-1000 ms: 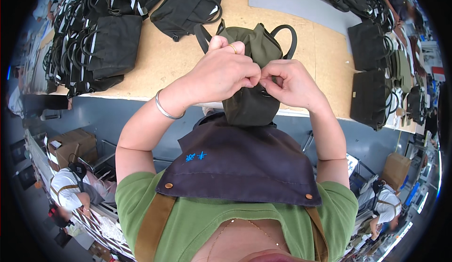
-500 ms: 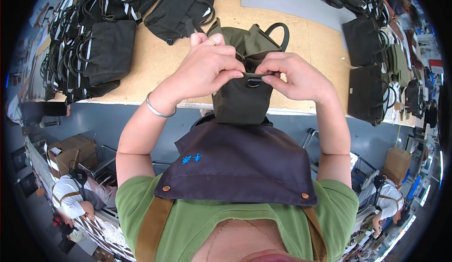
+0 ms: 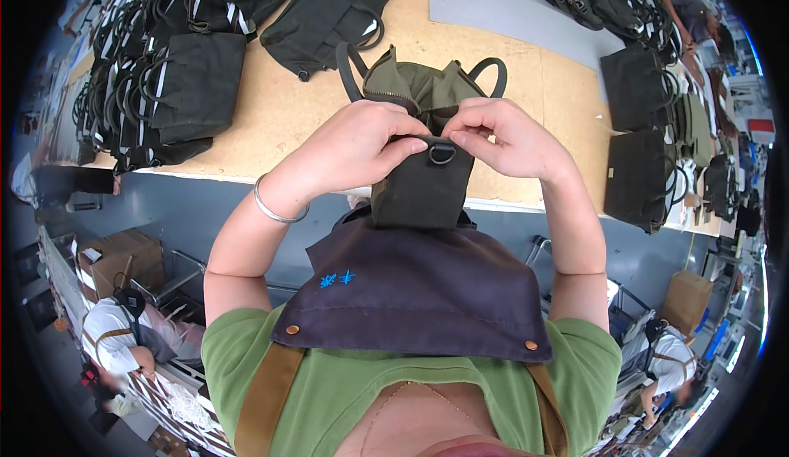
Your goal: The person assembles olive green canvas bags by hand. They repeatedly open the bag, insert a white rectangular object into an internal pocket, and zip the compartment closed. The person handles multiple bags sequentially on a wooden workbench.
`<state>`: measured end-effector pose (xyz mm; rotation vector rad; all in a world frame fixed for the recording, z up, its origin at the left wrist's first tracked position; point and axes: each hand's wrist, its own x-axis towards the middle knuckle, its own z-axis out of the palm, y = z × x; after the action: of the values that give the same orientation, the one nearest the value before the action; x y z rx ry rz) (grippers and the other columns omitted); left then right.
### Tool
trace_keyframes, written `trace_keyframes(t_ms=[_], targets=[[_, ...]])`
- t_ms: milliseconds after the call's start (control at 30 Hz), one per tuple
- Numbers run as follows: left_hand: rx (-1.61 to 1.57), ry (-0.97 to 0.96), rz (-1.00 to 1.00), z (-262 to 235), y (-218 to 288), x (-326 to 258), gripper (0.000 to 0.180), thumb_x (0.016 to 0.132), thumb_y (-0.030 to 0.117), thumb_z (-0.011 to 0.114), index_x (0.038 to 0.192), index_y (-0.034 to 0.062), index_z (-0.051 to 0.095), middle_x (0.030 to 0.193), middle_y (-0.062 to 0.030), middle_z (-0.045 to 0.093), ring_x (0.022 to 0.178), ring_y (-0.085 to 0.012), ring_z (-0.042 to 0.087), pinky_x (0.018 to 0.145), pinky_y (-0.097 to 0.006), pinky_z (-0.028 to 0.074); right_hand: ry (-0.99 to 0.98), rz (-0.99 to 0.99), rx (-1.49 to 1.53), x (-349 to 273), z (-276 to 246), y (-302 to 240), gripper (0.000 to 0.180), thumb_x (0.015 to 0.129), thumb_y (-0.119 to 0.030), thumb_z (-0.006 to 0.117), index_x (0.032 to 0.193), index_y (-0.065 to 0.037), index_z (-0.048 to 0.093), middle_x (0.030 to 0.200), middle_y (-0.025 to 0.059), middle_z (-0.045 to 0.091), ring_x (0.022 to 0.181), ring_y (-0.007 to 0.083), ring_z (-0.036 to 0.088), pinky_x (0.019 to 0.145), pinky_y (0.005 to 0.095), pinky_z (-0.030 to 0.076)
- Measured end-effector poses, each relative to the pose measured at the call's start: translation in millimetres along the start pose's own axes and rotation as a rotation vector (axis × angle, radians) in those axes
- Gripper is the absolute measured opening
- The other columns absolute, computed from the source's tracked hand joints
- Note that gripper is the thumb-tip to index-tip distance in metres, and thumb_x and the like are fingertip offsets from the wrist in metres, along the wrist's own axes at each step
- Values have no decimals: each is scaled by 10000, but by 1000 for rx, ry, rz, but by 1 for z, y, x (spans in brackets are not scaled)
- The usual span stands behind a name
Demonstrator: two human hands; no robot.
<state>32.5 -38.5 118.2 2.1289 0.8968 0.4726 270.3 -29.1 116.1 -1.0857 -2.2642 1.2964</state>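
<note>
A dark olive handbag (image 3: 421, 190) stands upright at the near edge of the table, its narrow end toward me. Its zipped top is open, showing the lighter green lining (image 3: 423, 81), and two handles stick out to the sides. My left hand (image 3: 374, 140) pinches the bag's near rim between thumb and fingers. On the same rim, just to the right, my right hand (image 3: 501, 135) pinches too, the fingertips close together. A metal D-ring (image 3: 441, 154) hangs just below the rim between both hands. The bag's inside is partly hidden behind my fingers.
Piles of dark bags (image 3: 197, 87) lie on the left of the tan table (image 3: 526, 71), with a single flat bag (image 3: 325, 21) farther back. More bags (image 3: 637, 173) stack along the right. Cardboard boxes (image 3: 123, 264) and seated co-workers (image 3: 123, 334) are below the table's level.
My left hand has come down from beside the left handle, which now shows fully. The bag's opening is spread wider, and the D-ring hangs more plainly in view.
</note>
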Motion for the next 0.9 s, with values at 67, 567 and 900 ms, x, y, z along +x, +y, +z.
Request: trace_keyframes(t_ms=[67, 567, 900], targets=[[-61, 31, -10, 3, -2, -2, 172, 889, 117, 636, 989, -11, 692, 775, -128, 645, 716, -227, 611, 630, -323, 469, -8, 5, 28, 0, 0, 0, 132, 857, -86, 614, 927, -2, 687, 796, 96, 606, 674, 205, 581, 624, 317, 471], [-245, 88, -84, 12, -3, -9, 129, 859, 142, 650, 842, 19, 687, 726, -116, 640, 662, -260, 611, 604, -346, 468, -47, 93, 182, -4, 5, -8, 93, 848, -79, 679, 900, -3, 693, 744, 40, 599, 668, 104, 554, 607, 263, 453], [-260, 36, -170, 13, 8, -15, 71, 817, 89, 683, 842, 23, 683, 751, -90, 642, 654, -220, 600, 599, -332, 452, -75, 67, 139, -5, 9, -18, 76, 826, -68, 695, 887, -24, 696, 755, 38, 604, 629, 126, 542, 581, 279, 443]])
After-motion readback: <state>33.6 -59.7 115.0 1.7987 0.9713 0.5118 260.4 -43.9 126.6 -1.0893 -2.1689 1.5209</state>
